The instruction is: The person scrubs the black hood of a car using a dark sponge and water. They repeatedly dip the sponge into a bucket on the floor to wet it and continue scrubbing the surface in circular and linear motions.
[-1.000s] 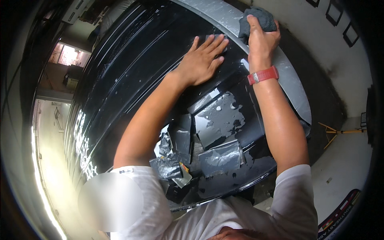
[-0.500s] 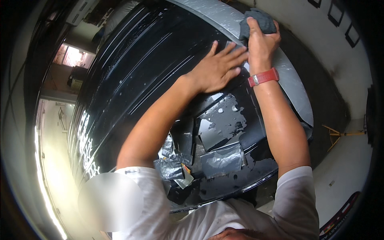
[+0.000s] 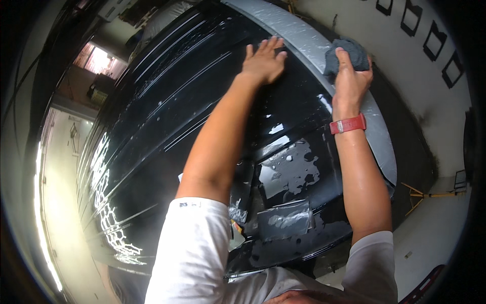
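A glossy, wet black car panel [image 3: 212,86] spreads in front of me, with a silver-grey strip [image 3: 309,50] along its right side. My left hand [image 3: 264,62] lies palm down on the black surface close to that strip, its fingers stretched out; what may lie under the palm is hidden. In my right hand [image 3: 350,86] a bunched dark grey cloth [image 3: 348,55] is gripped over the silver-grey strip. Near my body a dark rectangular sheet [image 3: 286,221] with a wet sheen rests on the panel. More dark sheets [image 3: 242,185] lie beside my left arm, partly hidden by it.
Water patches [image 3: 291,169] cover the panel's near part. A yellow stand [image 3: 422,194] is on the right by a pale wall [image 3: 395,38] with dark frames [image 3: 411,17]. At far left are a bright window [image 3: 96,60] and a lit floor [image 3: 68,202].
My left hand has slid forward and left along the panel, away from my right hand. My right hand, still holding the cloth, now appears lower and farther right as the view has shifted.
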A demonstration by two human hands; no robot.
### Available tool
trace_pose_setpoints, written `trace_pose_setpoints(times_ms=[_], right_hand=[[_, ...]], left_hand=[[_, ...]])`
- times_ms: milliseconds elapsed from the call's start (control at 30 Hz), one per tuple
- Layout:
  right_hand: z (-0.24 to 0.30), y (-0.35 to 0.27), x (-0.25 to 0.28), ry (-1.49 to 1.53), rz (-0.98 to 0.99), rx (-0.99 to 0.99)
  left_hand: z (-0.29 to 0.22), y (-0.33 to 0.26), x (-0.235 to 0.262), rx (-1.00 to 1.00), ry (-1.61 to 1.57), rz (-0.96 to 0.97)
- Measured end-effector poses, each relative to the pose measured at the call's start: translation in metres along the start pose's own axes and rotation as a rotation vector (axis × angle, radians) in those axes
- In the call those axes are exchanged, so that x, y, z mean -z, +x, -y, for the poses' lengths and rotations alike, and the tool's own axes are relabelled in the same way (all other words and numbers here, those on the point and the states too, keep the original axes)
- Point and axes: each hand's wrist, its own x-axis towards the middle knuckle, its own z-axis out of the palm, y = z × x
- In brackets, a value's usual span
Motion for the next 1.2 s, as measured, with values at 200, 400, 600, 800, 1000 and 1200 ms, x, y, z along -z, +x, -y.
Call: trace_pose_setpoints(times_ms=[200, 400, 600, 800, 1000, 1200], right_hand=[[0.0, -0.001, -0.005, 0.005, -0.031, -0.053], [-0.009, -0.008, -0.008, -0.098, -0.007, -0.024], [-0.004, -0.022, -0.014, -0.051, 0.145, -0.007], [-0.016, 0.002, 0.005, -0.073, 0.082, 0.032], [-0.001, -0.022, -0.018, -0.144, 0.108, -0.032], [-0.002, -0.028, -0.015, -0.126, 0.191, -0.016]], left_hand=[[0.184, -0.188, 0.067, 0.393, 0.054, 0.091], [0.178, -0.18, 0.046, 0.294, 0.082, 0.014], [0.052, 0.021, -0.006, 0.082, 0.151, -0.06], [0.126, -0.075, 0.029, 0.149, 0.105, -0.109], [0.212, -0.158, 0.049, 0.285, 0.193, -0.222], [0.072, 0.041, 0.007, 0.097, 0.248, -0.118]])
